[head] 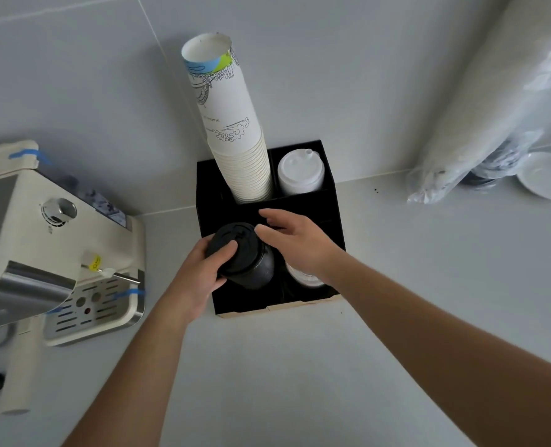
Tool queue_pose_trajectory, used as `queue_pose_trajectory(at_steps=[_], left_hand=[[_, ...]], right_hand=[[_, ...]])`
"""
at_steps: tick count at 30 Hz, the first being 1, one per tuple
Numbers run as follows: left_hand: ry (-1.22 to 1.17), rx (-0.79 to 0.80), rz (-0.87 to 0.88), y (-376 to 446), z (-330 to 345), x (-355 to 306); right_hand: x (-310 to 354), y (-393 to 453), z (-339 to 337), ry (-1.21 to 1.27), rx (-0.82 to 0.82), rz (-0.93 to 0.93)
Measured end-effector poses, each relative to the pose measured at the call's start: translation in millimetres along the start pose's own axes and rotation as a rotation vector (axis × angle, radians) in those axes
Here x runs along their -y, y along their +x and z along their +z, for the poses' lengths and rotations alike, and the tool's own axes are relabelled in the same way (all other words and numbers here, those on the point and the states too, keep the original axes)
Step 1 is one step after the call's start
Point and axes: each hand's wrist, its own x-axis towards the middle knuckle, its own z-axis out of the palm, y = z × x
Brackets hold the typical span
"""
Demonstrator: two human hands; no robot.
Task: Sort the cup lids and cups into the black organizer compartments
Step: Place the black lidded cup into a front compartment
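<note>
The black organizer (334, 201) stands against the wall. Its back left compartment holds a tall stack of white paper cups (235, 130). White lids (301, 172) fill the back right compartment. A stack of black lids (248, 256) stands in the front left compartment. My left hand (200, 279) grips that stack from the left, thumb on the top lid. With straight fingers my right hand (295, 243) touches the stack's right side. Under my right wrist, clear lids (303, 279) lie in the front right compartment.
A cream espresso machine (42, 246) with a drip tray stands to the left of the organizer. At the right, plastic sleeves of cups (480, 124) lean on the wall, with a white saucer (548, 179) beside them. The grey counter (300, 366) lies in front.
</note>
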Motion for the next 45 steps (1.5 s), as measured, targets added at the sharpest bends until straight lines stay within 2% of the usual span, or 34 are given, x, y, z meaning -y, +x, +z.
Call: queue_pose_trajectory(at_steps=[5, 10, 15, 22, 30, 36, 45], left_hand=[[-0.106, -0.039, 0.035, 5.8, 4.4, 5.0], [-0.095, -0.263, 0.026, -2.4, 13.8, 17.5], [-0.214, -0.261, -0.052, -17.6, 25.6, 28.2], [-0.159, -0.197, -0.101, 0.9, 16.3, 2.3], [-0.287, -0.205, -0.055, -14.2, 21.4, 21.5], [-0.258, -0.199, -0.041, -13.8, 21.4, 18.6], [-0.247, -0.173, -0.078, -18.8, 19.7, 13.9]], right_hand=[[3.9, 20.9, 8.4, -0.123, 0.107, -0.002], [3.9, 24.4, 7.5, -0.052, 0.112, 0.006], [9.1, 19.7, 4.3, -0.046, 0.127, 0.026], [11.7, 15.0, 0.2, -0.030, 0.160, 0.082], [7.9, 20.0, -0.6, -0.009, 0.160, 0.099], [-8.8, 23.2, 8.0, 0.032, 0.089, 0.092], [-2.3, 14.3, 7.9, 0.091, 0.099, 0.110]])
